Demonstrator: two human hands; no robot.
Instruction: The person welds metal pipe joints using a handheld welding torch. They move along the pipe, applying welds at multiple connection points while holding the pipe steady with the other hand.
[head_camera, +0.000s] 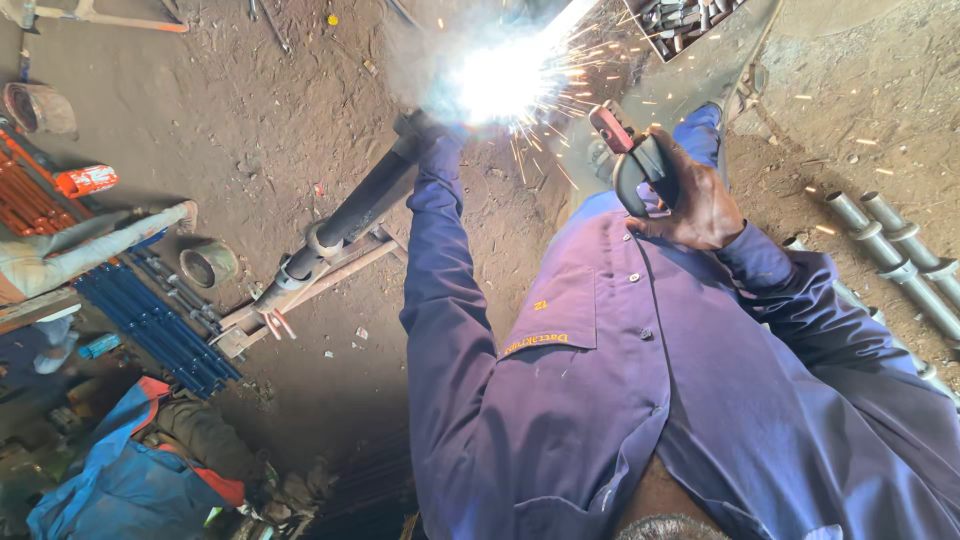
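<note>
Bare dirt floor (300, 110) lies open left of the dark pipe (365, 205), leaving room to reach in from that side. Below the pipe, its metal stand (300, 290) blocks the way; farther left, blue rods (160, 330) and a metal ring (208, 265) crowd the ground. Right of the pipe, glare and sparks (500, 80) fill the gap, and grey tubes (900, 260) lie well beyond.

Welding arc (497, 78) at upper centre blows out to pure white, with haze around it and sparks streaking to the right. Daylight falls on the dirt floor (860, 110) at upper right. Lower left and bottom centre are dim, detail lost in shadow. Wide-angle bend at the frame edges. Centre is sharp; blue overalls (640, 400) evenly lit.
</note>
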